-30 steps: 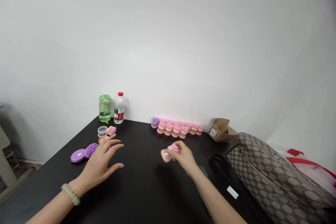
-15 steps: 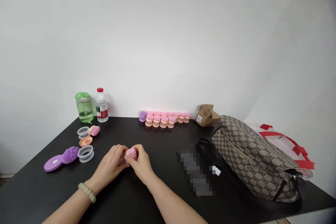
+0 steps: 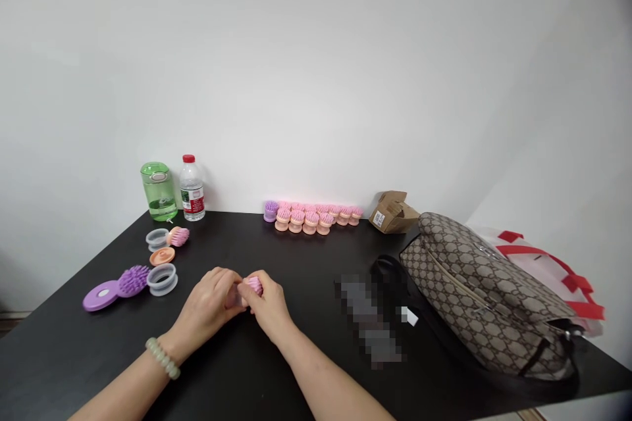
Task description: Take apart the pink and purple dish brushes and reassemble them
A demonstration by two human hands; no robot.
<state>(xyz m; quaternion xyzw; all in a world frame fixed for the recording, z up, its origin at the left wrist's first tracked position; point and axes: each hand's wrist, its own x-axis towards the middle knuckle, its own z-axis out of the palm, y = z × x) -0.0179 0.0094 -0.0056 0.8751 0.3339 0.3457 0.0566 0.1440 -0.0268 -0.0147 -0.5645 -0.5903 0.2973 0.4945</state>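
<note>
Between both hands, above the front middle of the black table, is a small pink bristled brush head (image 3: 255, 285). My right hand (image 3: 266, 299) is closed round its bristled side. My left hand (image 3: 212, 299), with a beaded bracelet on the wrist, pinches a pale, partly see-through piece at the other side; fingers hide most of it. To the left lie two clear rings (image 3: 162, 279), a peach disc (image 3: 162, 256) and a pink brush head with a peach base (image 3: 178, 236). A purple bristled piece (image 3: 133, 281) lies beside a purple oval piece (image 3: 101, 296).
Rows of pink brushes (image 3: 310, 220) with one purple brush (image 3: 271, 210) stand by the wall. A green water cup (image 3: 158, 192) and a plastic bottle (image 3: 192, 191) are back left. A cardboard box (image 3: 393, 212), patterned bag (image 3: 484, 296) and blurred flat item (image 3: 370, 319) occupy the right.
The view has shifted slightly. The brush head has turned a little in my hands and my right fingers cover more of it. The things on the table stay put.
</note>
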